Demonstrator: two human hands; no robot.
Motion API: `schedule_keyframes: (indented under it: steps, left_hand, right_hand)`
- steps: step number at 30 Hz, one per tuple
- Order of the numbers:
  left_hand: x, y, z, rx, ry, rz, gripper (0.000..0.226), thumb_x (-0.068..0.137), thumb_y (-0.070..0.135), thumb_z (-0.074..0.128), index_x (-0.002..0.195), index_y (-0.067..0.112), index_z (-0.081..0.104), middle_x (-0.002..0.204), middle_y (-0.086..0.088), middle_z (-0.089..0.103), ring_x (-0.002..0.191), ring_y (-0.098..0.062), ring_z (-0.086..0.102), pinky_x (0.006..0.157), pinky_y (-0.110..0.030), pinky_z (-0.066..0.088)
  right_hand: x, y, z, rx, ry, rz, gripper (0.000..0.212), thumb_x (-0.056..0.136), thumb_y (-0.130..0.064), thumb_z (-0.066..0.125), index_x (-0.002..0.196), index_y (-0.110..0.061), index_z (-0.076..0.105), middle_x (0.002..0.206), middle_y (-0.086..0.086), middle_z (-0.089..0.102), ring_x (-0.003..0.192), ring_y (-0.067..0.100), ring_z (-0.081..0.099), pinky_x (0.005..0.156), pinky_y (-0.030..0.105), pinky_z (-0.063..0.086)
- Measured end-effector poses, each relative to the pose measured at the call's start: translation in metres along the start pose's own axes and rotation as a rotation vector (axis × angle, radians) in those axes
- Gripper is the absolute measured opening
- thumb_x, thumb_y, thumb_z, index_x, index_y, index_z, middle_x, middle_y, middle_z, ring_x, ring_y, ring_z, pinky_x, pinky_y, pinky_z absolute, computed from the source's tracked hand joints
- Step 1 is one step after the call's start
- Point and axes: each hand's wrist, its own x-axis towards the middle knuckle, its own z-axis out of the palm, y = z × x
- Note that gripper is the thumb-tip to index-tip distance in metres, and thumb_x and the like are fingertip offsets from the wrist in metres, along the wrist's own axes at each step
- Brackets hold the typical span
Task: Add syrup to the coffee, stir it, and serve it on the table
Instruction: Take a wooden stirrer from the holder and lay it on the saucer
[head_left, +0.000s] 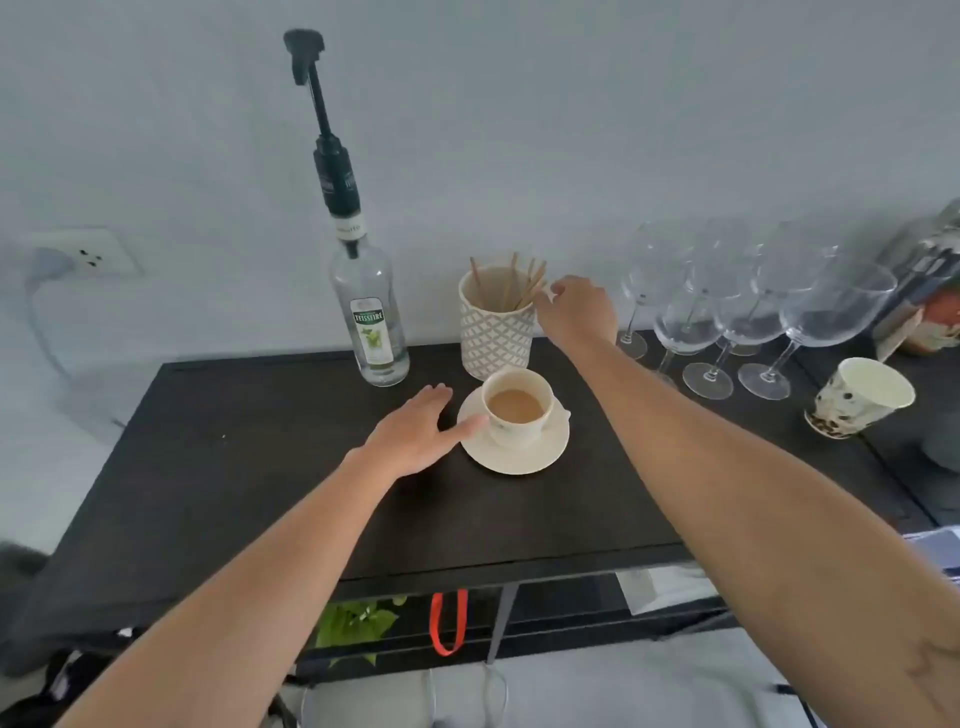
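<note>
on the dark wooden tabletop (260, 467), centre, a cream ceramic cup of milky coffee (516, 408) sits on a matching cream saucer (514, 447). clear glass syrup bottle with a green label and tall black pump (370, 322) stands at about 10 o'clock from the cup, near but apart. white lattice-patterned holder of thin wooden stir sticks (496, 327) stands at 12 o'clock, just behind the saucer.

step in hand, by my reading: fetching a stirrer. to do it well, pinch one stick near its top, lift straight up so the others stay put, and keep the forearm high over the cup.

right hand (576, 306) reaches across above the cup to the holder's rim at its 3 o'clock side, back of hand toward camera; fingers curl at the stick tips, but whether one is pinched i cannot tell. left hand (415, 431) lies flat and wide on the tabletop at 9 o'clock of the saucer, thumb touching the saucer edge, holding nothing.

stemmed wine glasses (727, 312) cluster far out at 2 o'clock.
</note>
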Motion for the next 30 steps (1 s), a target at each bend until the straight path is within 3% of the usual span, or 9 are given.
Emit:
schedule_keyframes:
  steps: [3,7,10,13,23,30]
  left_hand:
    - [0.004,-0.006,0.008,0.085,0.002,0.091,0.1,0.085,0.079,0.046,0.16,0.023,0.013,0.168,0.004,0.008,0.155,-0.016,0.006,0.124,-0.039,0.009]
    - [0.017,-0.017,0.025,0.15,0.041,0.218,0.112,0.074,0.09,0.043,0.159,0.023,0.014,0.168,0.002,0.016,0.154,-0.015,0.01,0.126,-0.044,0.006]
    - [0.022,-0.021,0.035,0.183,0.091,0.267,0.118,0.07,0.095,0.04,0.158,0.022,0.014,0.167,0.002,0.017,0.154,-0.015,0.012,0.126,-0.048,0.005]
    - [0.023,-0.025,0.042,0.179,0.103,0.28,0.123,0.067,0.097,0.04,0.159,0.022,0.009,0.168,0.002,0.013,0.155,-0.014,0.009,0.126,-0.048,0.001]
    - [0.02,-0.021,0.043,0.159,0.08,0.245,0.12,0.07,0.094,0.041,0.16,0.023,0.005,0.169,0.004,0.007,0.155,-0.011,0.002,0.125,-0.046,-0.005]
    - [0.02,-0.02,0.04,0.141,0.059,0.215,0.12,0.07,0.092,0.046,0.16,0.024,0.006,0.169,0.006,0.006,0.155,-0.01,0.003,0.125,-0.045,-0.006]
  right_hand:
    - [0.003,0.0,0.006,0.043,0.06,0.053,0.04,0.097,-0.043,0.055,0.125,-0.019,0.07,0.122,0.004,0.073,0.115,0.029,0.066,0.094,0.037,0.053]
    - [0.0,-0.002,0.009,0.133,0.109,0.097,0.026,0.097,-0.038,0.059,0.104,-0.021,0.078,0.105,0.001,0.078,0.101,0.024,0.071,0.078,0.029,0.05]
    - [-0.001,-0.003,0.01,0.185,0.155,0.118,0.023,0.096,-0.037,0.062,0.106,-0.023,0.078,0.107,-0.002,0.078,0.103,0.021,0.07,0.083,0.03,0.053]
    - [-0.001,-0.004,0.012,0.269,0.193,0.131,0.022,0.094,-0.037,0.065,0.105,-0.023,0.078,0.105,-0.005,0.078,0.104,0.018,0.07,0.089,0.034,0.055]
    - [0.01,-0.013,-0.001,0.284,0.158,0.139,0.017,0.091,-0.03,0.066,0.098,-0.021,0.079,0.101,-0.002,0.078,0.099,0.021,0.07,0.084,0.031,0.054]
    - [0.006,-0.026,-0.011,0.294,0.201,0.048,0.018,0.092,-0.027,0.063,0.094,-0.019,0.079,0.095,0.0,0.079,0.094,0.022,0.072,0.08,0.032,0.057]
